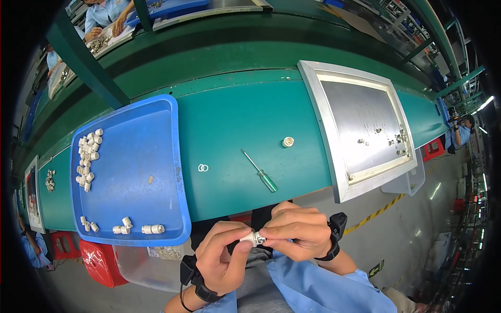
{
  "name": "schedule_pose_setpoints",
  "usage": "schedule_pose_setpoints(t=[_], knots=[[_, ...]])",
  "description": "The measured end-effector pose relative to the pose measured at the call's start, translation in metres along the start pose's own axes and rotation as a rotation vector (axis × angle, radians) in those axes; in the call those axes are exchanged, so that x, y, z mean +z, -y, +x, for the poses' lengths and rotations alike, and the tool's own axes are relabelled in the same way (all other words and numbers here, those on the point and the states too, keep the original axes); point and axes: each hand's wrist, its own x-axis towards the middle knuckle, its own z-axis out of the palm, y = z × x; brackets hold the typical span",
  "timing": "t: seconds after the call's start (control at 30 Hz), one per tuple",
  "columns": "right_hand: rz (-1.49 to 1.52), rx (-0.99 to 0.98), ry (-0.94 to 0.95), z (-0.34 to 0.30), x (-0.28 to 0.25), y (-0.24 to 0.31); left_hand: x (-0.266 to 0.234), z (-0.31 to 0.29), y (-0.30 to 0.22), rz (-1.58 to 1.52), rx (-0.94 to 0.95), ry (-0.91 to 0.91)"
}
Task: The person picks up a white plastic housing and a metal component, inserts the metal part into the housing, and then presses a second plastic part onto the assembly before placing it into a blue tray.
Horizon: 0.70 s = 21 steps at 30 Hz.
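Observation:
Close to my body, beyond the near edge of the green bench, both hands meet at one small part. Between its thumb and fingers my left hand pinches a white cylindrical fitting. My right hand grips a small shiny metal piece at the fitting's right end; whether the two are joined I cannot tell. On the bench ahead lies a screwdriver with a green handle. Two white rings rest left of it, and a single white fitting stands to its right.
A blue tray at left holds several white fittings. At right, a silver metal-framed tray carries small metal parts. Below the bench are a red stool and a clear bin. Other people work at the far bench.

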Motion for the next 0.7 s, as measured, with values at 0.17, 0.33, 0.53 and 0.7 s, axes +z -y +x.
schedule_pose_setpoints(t=[0.17,0.33,0.53,0.7], knots=[[-0.013,0.001,0.060,0.004,-0.003,0.003,-0.001,0.002,-0.001,0.099,0.082,0.025],[-0.085,0.013,0.015,-0.005,0.006,-0.002,0.001,0.000,-0.003,0.100,0.044,0.010],[-0.429,0.079,0.000,-0.007,0.013,0.002,0.008,-0.002,0.018,-0.443,-0.489,-0.101],[-0.671,0.103,-0.024,-0.012,0.018,0.003,0.015,-0.004,0.016,-0.495,-0.533,-0.051]])
